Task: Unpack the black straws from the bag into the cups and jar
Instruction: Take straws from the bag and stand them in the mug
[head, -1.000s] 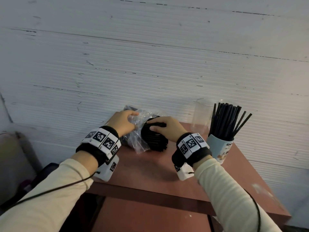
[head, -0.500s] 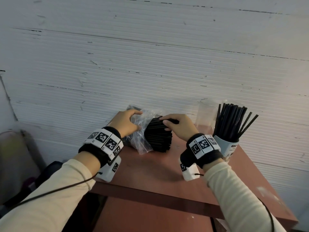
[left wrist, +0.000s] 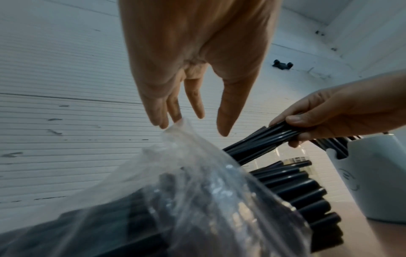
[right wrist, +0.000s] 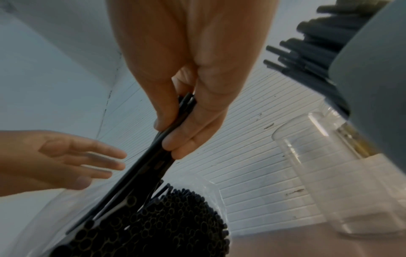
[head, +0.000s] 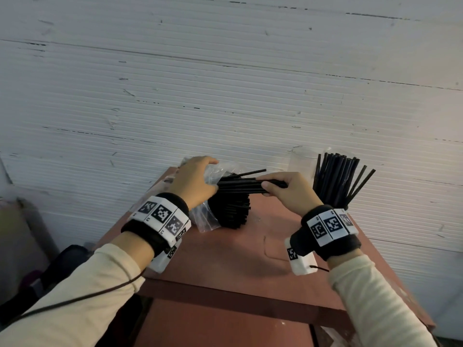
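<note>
1. A small bunch of black straws sits pinched in the right hand – grip narrow, thumb under, fingers over.
2. Their far ends run left of that grip into the clear bag on the worktop.
3. The left hand rests on the bag – fingers straight, holding nothing.
4. Right of the grip, a cup stands full of straws; a clear jar is beside it.

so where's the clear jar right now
In the head view the clear jar stands at the table's far right, against the wall, just left of the straw-filled cup.
</note>
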Action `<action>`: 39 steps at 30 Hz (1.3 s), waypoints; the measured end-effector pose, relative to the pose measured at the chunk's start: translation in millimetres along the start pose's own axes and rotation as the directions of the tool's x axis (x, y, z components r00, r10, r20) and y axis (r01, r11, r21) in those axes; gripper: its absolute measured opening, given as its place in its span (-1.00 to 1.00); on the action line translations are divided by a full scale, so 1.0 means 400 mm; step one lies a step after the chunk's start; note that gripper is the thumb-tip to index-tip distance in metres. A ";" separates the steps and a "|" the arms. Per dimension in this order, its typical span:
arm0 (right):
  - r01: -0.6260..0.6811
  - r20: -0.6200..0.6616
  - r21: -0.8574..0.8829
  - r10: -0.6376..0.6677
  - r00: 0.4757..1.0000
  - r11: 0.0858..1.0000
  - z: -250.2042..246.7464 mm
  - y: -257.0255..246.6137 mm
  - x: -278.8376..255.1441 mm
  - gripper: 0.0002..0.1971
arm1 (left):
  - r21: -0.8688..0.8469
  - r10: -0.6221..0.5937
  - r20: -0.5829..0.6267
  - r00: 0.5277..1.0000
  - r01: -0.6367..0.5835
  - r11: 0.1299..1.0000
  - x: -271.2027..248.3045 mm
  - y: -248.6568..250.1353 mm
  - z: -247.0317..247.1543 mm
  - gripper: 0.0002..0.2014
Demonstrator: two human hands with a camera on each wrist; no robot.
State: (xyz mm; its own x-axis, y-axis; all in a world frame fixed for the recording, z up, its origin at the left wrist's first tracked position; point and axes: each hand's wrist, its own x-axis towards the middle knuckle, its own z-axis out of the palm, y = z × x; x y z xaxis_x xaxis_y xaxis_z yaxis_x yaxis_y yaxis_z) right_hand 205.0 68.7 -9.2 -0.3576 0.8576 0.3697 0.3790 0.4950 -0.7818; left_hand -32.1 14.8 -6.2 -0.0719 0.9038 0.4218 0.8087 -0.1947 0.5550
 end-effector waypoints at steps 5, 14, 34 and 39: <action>0.037 -0.003 -0.078 -0.037 0.999 0.996 -0.030 -0.035 -0.035 -0.80 | 0.085 0.117 0.250 0.961 -0.142 0.986 0.032 0.106 0.052 -0.25; 0.146 -0.011 -0.149 -0.149 0.989 0.978 -0.123 -0.100 -0.095 -0.79 | 0.111 0.205 0.193 0.960 -0.229 0.967 0.084 0.173 0.147 -0.85; 0.383 -0.297 -0.302 -0.468 0.832 0.873 -0.180 -0.214 -0.078 -0.75 | -0.697 0.219 0.341 0.914 0.090 0.711 0.049 0.362 0.216 -0.77; 0.294 -0.091 -0.436 -0.367 0.926 0.850 -0.146 -0.108 -0.087 -0.82 | -0.611 0.213 0.538 0.816 0.203 0.765 0.017 0.295 0.264 -0.76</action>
State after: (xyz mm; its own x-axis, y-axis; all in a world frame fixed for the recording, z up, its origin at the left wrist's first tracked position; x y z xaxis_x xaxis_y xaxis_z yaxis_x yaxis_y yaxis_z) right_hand 250.8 25.7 41.2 -0.3921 0.6250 0.6750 0.5897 0.7339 -0.3370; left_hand 124.7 38.2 -13.5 0.4276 0.9007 0.0765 0.2473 -0.1979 0.9485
